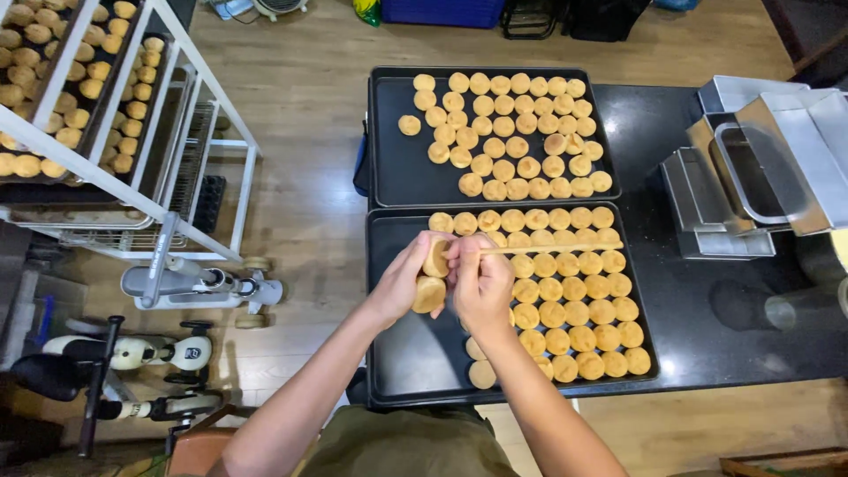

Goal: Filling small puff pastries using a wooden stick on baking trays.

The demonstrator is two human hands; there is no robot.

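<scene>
1. The left hand point(408, 281) is closed around two round golden pastry puffs point(430, 293), partly hiding the upper one.
2. The right hand point(481, 281) pinches a thin wooden stick point(552, 249) pointing to 3 o'clock; its tip at the puff is hidden.
3. The near black baking tray point(415, 353) holds matte, domed puffs, bare at 9 o'clock.
4. At 12 o'clock lies a second tray point(389, 132); at 2 o'clock, stacked metal tins point(760, 159), cut off.

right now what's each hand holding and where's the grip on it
The left hand holds two round pastry puffs, fingers wrapped around their sides. The right hand pinches a thin wooden stick at its near end, beside the upper puff.
</scene>
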